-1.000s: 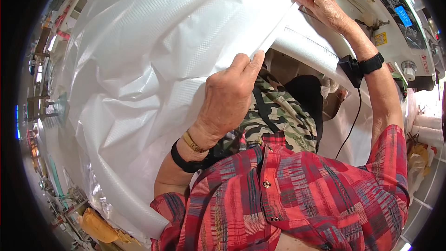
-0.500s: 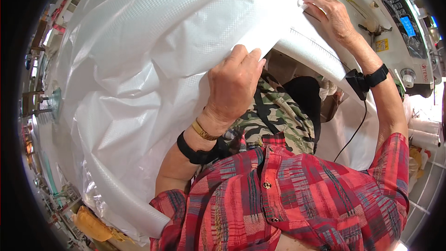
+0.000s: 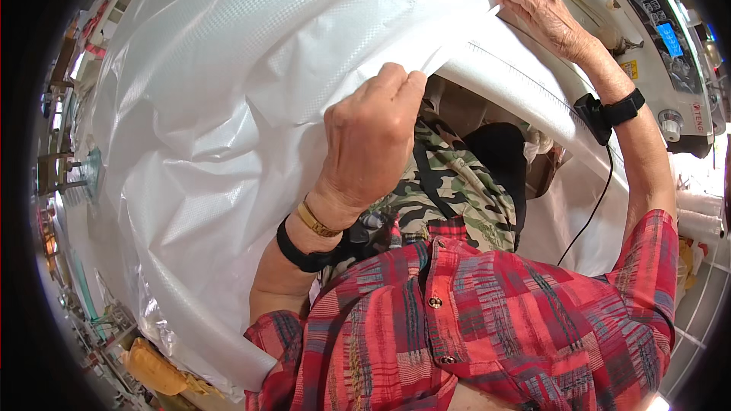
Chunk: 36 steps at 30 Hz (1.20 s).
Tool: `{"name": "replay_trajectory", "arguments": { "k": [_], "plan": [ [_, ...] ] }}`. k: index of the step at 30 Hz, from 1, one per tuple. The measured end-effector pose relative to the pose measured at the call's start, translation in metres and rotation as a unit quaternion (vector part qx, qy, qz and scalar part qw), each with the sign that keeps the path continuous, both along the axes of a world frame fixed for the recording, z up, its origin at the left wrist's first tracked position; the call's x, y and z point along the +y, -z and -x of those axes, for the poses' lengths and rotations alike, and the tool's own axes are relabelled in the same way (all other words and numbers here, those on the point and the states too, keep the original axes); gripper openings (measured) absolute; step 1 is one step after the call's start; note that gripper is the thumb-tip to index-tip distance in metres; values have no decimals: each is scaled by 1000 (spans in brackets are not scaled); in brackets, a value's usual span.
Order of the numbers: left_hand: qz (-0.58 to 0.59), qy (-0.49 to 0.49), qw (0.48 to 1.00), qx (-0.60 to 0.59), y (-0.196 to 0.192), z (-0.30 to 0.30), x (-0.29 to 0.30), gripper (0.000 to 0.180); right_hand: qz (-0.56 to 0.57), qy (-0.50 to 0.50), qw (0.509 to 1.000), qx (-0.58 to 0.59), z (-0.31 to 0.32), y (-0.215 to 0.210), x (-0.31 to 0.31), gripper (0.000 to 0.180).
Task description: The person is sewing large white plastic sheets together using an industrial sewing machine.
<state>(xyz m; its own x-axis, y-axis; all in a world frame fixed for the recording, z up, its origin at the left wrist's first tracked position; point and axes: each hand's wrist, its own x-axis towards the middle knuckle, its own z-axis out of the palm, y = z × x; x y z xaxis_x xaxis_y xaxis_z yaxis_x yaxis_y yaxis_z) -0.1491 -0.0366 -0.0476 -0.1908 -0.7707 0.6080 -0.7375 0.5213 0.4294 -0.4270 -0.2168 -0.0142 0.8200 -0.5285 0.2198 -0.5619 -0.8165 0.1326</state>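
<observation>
Two bare hands are in view, both engaged with one white textured sheet (image 3: 228, 122). The sheet spreads across the upper centre and the left, creased in several places, and its near edge runs between the hands.

Left hand (image 3: 373, 133): fingers curled, grasping the sheet's near edge in front of the wearer's body. Right hand (image 3: 541, 19): farther forward and to the right, thumb and fingers pinching the same edge, just beside one white machine (image 3: 640, 80).

The machine carries one dark control panel (image 3: 661, 11) with one lit blue display (image 3: 670, 39), and one round knob (image 3: 670, 126) at its near end. Below the right hand, one graduated scale (image 3: 525, 80) runs along the edge of the white table (image 3: 487, 80).

Left wrist: one gold-coloured watch (image 3: 318, 221) and one black band (image 3: 301, 251). Right wrist: one black band and one black box (image 3: 592, 118), with one cable (image 3: 594, 217) hanging from the box.

One plaid shirt (image 3: 502, 312) and camouflage-patterned cloth (image 3: 464, 190) cover the wearer. One orange bundle (image 3: 156, 365) lies at lower left.
</observation>
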Motion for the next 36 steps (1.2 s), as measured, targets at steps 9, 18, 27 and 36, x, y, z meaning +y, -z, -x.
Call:
{"name": "replay_trajectory", "arguments": {
  "k": [9, 18, 27, 36],
  "plan": [
    [-114, 90, 988, -44, 3, -1, 6, 36, -17, 43, 999, 17, -10, -7, 4, 9],
    [-272, 296, 900, 168, 0, 36, -10, 32, 55, 162, 978, -119, -2, 29, 5, 26],
    [-258, 261, 920, 136, 6, 43, -5, 30, -34, 282, 929, -237, 9, 41, 22, 36],
    [-250, 243, 925, 153, 5, 37, -4, 30, 48, 241, 954, -174, 0, 36, 28, 32]
  ]
}}
